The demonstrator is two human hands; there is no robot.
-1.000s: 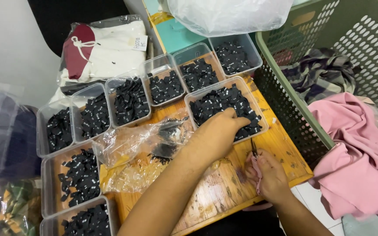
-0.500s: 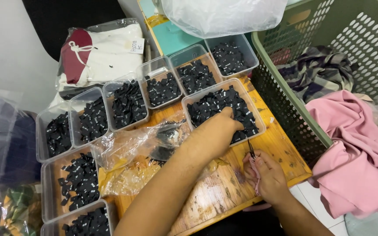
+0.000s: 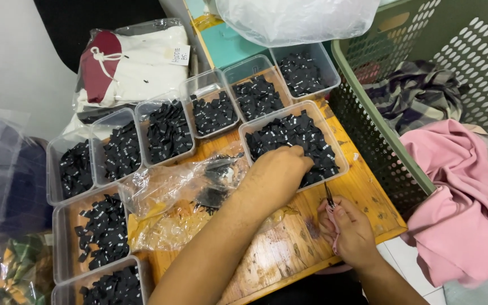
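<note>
Small black fabric labels (image 3: 295, 133) in clear plastic tray (image 3: 343, 161): left hand (image 3: 275, 175) pinches among them; right hand (image 3: 348, 229) grasps thin black tool (image 3: 329, 195).

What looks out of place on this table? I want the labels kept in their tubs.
A few black labels lie in crumpled clear plastic bags on the wooden table, not in the clear tubs. The left hand reaches into the nearest tub.

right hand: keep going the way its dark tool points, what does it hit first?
Most likely the near wall of the clear plastic tray of small black labels. The right hand holds a thin dark tool aimed up-screen at it, tip close to the rim; depth is unclear.
</note>
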